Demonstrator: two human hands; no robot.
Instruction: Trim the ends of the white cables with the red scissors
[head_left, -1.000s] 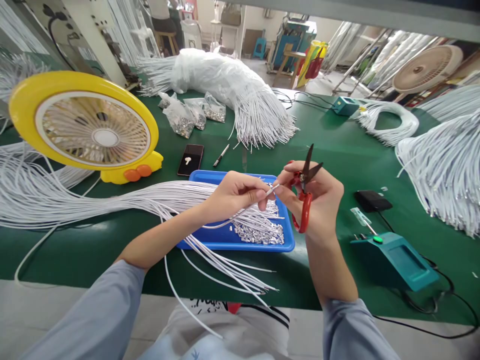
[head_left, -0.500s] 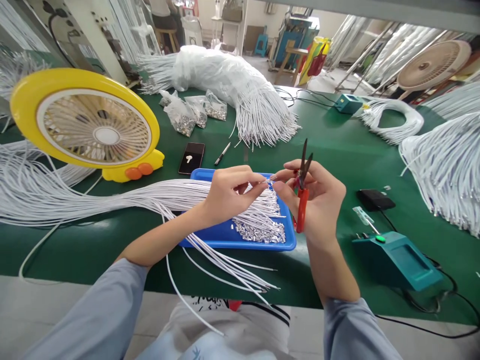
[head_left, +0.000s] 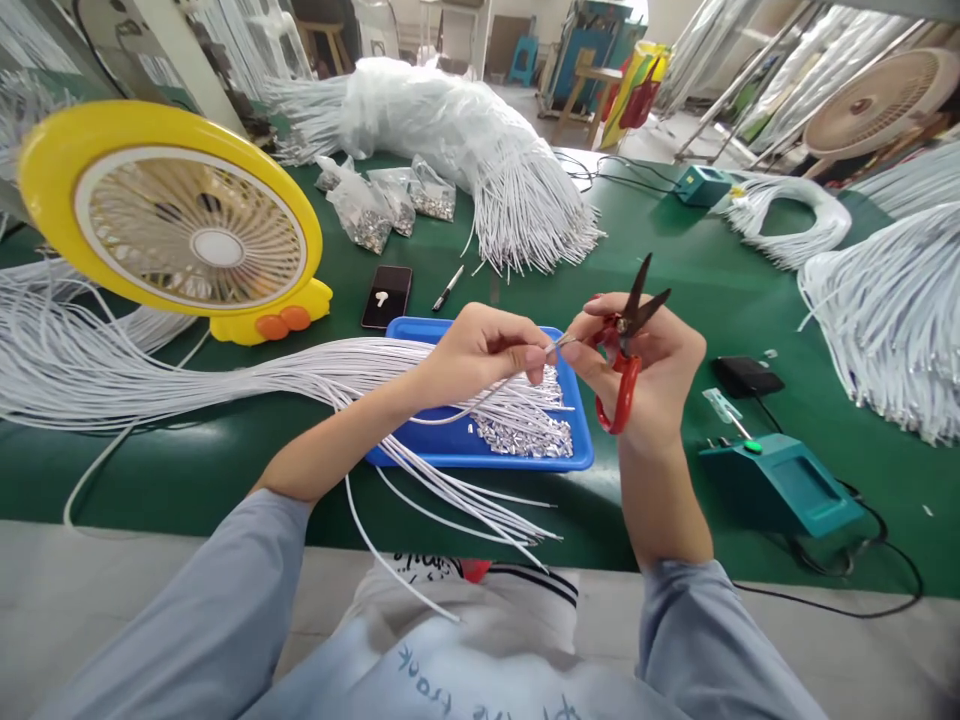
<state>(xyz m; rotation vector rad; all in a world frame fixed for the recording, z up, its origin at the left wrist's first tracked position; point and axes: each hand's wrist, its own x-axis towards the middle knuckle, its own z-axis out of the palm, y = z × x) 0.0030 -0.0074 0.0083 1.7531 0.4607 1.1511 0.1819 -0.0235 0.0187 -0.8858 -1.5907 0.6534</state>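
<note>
Scissors (head_left: pixel 622 325), in the head view, sit blades apart, gripped in our right hand (head_left: pixel 654 372), its thumb and finger at the tip of a wire (head_left: pixel 559 343). We clamp this wire in our left hand (head_left: pixel 484 352), over the blue tray (head_left: pixel 442 440).

Bright, even indoor light casts soft shadows; the green table (head_left: pixel 750 300) carries pale glare near its far edge. Wide-angle distortion stretches the borders; the background is soft.

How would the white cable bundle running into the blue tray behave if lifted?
The cable bundle would probably bend and sag: it lies in curves. It may splay, since loose strands stray outside the blue tray. With many cables massed together, it could feel heavy.
</note>
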